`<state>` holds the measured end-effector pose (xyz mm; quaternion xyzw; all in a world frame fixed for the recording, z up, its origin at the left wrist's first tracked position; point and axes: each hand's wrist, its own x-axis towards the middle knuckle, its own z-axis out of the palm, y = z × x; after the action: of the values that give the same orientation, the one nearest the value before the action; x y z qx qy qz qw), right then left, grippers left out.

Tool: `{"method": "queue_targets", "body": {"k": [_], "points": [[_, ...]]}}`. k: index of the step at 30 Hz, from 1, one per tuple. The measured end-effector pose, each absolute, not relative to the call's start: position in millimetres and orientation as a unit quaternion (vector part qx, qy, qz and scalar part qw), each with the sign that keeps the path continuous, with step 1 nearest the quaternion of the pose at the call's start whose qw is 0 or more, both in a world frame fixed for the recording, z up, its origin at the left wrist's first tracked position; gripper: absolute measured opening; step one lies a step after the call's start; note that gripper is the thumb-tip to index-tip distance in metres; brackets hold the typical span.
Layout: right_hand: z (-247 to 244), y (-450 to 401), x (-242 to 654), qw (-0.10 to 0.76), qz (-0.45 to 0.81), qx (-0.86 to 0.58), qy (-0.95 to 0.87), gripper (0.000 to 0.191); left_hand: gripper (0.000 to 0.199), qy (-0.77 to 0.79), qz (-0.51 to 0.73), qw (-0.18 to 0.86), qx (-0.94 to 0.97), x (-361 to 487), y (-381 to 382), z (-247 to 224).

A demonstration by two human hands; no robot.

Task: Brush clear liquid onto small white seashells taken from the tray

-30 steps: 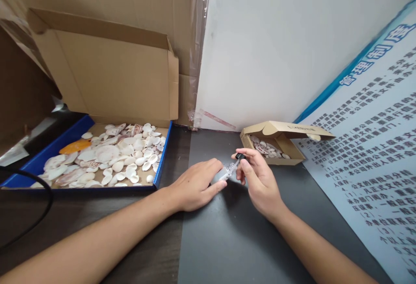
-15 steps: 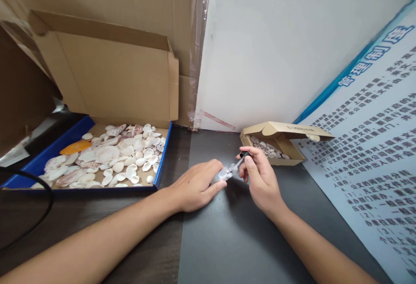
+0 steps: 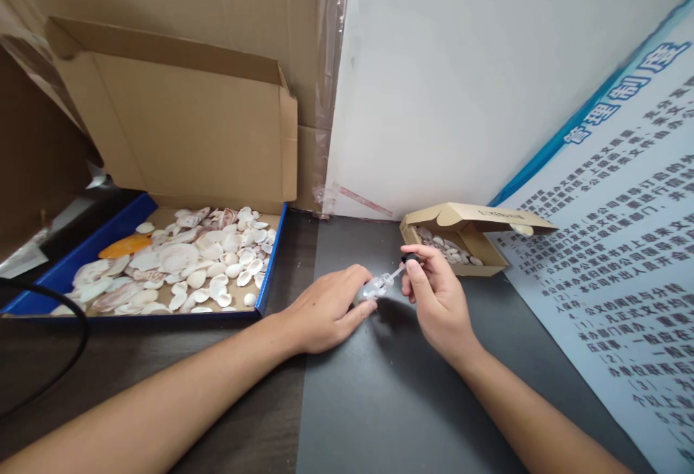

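Observation:
My left hand (image 3: 333, 311) is closed around a small clear bottle (image 3: 377, 287), low over the dark grey mat (image 3: 358, 416). Its neck points right, toward my other hand. Between the thumb and fingers of my right hand (image 3: 434, 300) is a black cap (image 3: 410, 258) with a thin pale stem (image 3: 397, 270). The stem's lower end is at the bottle's mouth; how far inside it reaches I cannot tell. Part of the bottle is hidden by my left fingers.
A blue-edged box (image 3: 275, 253) of shells, one of them orange (image 3: 124, 246), has its lid raised at left. A small cardboard box (image 3: 491, 256) with shells lies beyond my right hand. A black cable (image 3: 81, 347) curves at far left; a printed sheet (image 3: 612, 272) covers the right.
The black cap and its stem have shifted and tilted slightly at the bottle's mouth. Both hands stay in nearly the same place with the same holds.

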<state>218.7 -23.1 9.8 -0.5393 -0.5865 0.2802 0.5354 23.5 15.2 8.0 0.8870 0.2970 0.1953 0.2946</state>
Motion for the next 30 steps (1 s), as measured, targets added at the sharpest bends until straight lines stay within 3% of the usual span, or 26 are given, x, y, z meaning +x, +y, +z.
{"method": "queue_targets", "body": {"k": [10,30], "points": [[12.9,-26.3,220.6,0.525,0.214,-0.538,-0.624,0.021,0.016,0.295,0.193,0.281,0.892,24.2,15.1,8.5],[10.6,-25.5,219.2,0.513,0.285,-0.533,-0.610,0.023,0.021,0.281,0.194,0.269,0.901,23.4,14.5,6.7]]}}
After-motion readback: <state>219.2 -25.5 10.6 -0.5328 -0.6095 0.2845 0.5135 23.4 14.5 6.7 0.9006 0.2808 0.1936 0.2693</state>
